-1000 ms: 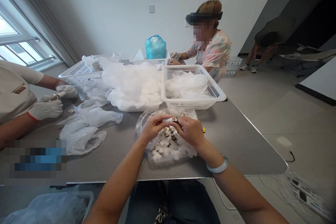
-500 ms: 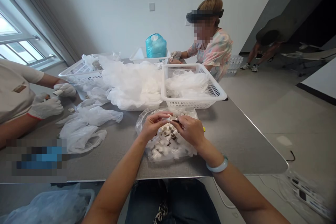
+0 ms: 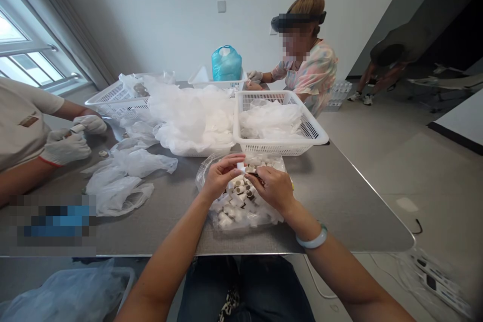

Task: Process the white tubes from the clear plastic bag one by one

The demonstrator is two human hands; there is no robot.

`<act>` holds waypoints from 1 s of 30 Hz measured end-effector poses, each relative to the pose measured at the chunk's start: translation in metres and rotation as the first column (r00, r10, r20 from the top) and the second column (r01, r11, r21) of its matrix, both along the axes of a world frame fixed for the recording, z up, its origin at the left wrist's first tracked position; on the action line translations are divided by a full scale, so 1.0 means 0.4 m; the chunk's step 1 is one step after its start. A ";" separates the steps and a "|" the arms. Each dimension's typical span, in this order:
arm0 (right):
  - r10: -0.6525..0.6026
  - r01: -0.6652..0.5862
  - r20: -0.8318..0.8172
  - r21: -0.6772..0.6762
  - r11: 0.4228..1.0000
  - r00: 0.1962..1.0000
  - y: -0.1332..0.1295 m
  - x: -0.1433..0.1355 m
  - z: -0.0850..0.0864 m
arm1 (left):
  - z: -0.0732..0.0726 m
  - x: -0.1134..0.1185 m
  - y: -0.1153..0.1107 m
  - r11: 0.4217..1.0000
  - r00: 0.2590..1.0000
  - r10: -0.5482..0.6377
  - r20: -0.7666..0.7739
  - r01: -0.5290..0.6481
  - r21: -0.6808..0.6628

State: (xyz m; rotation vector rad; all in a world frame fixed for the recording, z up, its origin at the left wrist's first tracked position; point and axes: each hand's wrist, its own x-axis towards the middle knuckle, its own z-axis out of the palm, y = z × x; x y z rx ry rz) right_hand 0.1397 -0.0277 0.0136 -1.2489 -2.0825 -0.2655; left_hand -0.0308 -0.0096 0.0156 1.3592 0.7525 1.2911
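Observation:
My left hand [image 3: 222,176] pinches a small white plastic pipe fitting [image 3: 241,167] between thumb and fingers. In my right hand [image 3: 274,186] is a knife [image 3: 253,174] with a thin dark blade, its tip close to the fitting; a bit of yellow shows at the far side of the palm, and the rest of the handle is hidden. Both hands are above an open clear plastic bag [image 3: 204,171] on the table. Many similar white pipe fittings [image 3: 238,200] lie loose in this bag, some with their round openings facing up.
Beyond the bag, white baskets [image 3: 281,148] hold crumpled clear bags, with a blue bag [image 3: 226,64] behind. Loose plastic bags [image 3: 124,181] lie left on the grey table [image 3: 339,211]. A gloved co-worker [image 3: 64,148] handles a fitting at left; another person [image 3: 309,65] sits across.
The fitting in my left hand has turned more upright, showing a bright white end. My right hand stays almost in place. At left, the co-worker's gloved hands have come closer together around a fitting.

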 end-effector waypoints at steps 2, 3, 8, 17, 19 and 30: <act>0.011 -0.011 -0.012 0.015 1.000 1.000 -0.001 0.001 0.004 | -0.003 -0.001 0.001 1.000 1.000 0.001 0.016 -0.001 -0.011; 0.013 -0.012 -0.019 0.025 1.000 1.000 -0.001 0.001 0.006 | -0.006 -0.001 0.001 1.000 0.999 -0.003 0.036 0.004 -0.029; 0.002 0.000 -0.031 0.058 0.998 1.000 0.003 0.003 0.003 | -0.017 0.005 0.004 0.998 0.994 -0.006 0.105 0.012 -0.059; -0.059 0.056 -0.054 -0.051 0.997 0.997 0.003 0.005 0.003 | -0.012 0.024 -0.002 0.991 0.990 0.137 0.033 -0.137 -0.003; -0.089 0.084 -0.078 -0.064 0.994 0.993 0.007 0.014 0.008 | -0.013 0.025 -0.001 0.987 0.987 0.162 0.017 -0.162 -0.003; -0.028 0.028 -0.012 -0.016 0.999 1.000 0.015 0.015 0.007 | -0.022 0.033 -0.009 0.997 0.989 0.076 -0.128 -0.072 0.038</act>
